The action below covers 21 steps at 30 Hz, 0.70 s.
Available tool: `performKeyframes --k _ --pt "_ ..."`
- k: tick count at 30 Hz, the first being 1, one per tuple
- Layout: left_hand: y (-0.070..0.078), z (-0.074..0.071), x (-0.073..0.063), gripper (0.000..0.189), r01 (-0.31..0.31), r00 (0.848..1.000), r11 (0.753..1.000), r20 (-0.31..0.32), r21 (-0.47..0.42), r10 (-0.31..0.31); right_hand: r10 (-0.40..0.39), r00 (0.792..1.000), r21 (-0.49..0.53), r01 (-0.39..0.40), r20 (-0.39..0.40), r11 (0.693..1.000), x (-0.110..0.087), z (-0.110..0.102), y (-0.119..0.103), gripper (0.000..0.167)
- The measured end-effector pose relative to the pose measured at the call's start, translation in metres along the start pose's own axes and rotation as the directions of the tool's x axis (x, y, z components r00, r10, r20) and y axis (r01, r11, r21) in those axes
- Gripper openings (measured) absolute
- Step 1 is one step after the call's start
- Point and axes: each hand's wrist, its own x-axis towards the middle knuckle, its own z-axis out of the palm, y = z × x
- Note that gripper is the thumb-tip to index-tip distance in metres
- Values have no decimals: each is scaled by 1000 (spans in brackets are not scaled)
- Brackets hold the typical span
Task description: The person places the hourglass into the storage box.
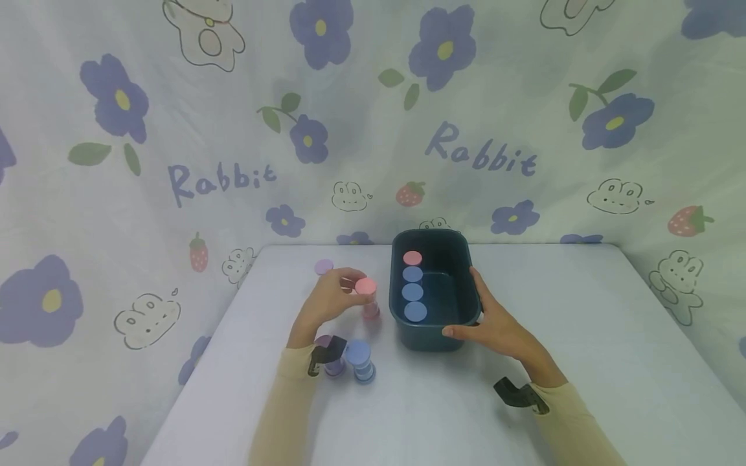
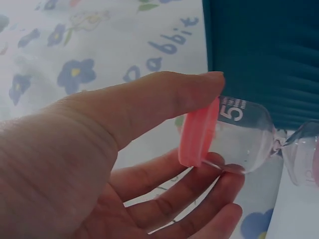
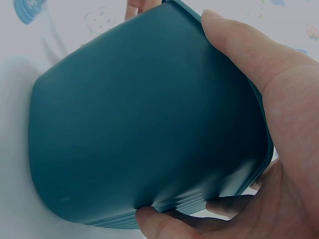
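Observation:
My left hand [image 1: 333, 299] pinches a small hourglass sand timer [image 2: 244, 134] by its pink cap, thumb on one side and fingertips on the other. A "5" is printed on its clear glass. In the head view this pink timer [image 1: 366, 287] stands upright just left of a dark teal bin [image 1: 431, 339]. My right hand [image 1: 500, 329] grips the bin at its near right corner, thumb over the rim and fingers along the ribbed outer side. Along the bin's left inner wall is a row of timers, one pink [image 1: 412, 258] and three blue [image 1: 412, 292].
Close to my left wrist stand a blue timer [image 1: 358, 353] and a purple timer [image 1: 334, 367]. Another purple timer [image 1: 324, 266] is behind my left hand, partly covered by it. The white table [image 1: 583, 323] meets a patterned curtain [image 1: 373, 129] at its back edge.

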Motion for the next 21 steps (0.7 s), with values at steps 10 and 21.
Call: performKeyframes --k 10,21 --pt "-1 -10 -2 54 -140 989 976 -63 -166 131 -5 1000 0 5 -2 1000 0 -1 1 132" --pt "9 -12 -5 53 -232 968 942 -153 -244 199 -9 1000 9 9 -5 1000 1 0 0 132"
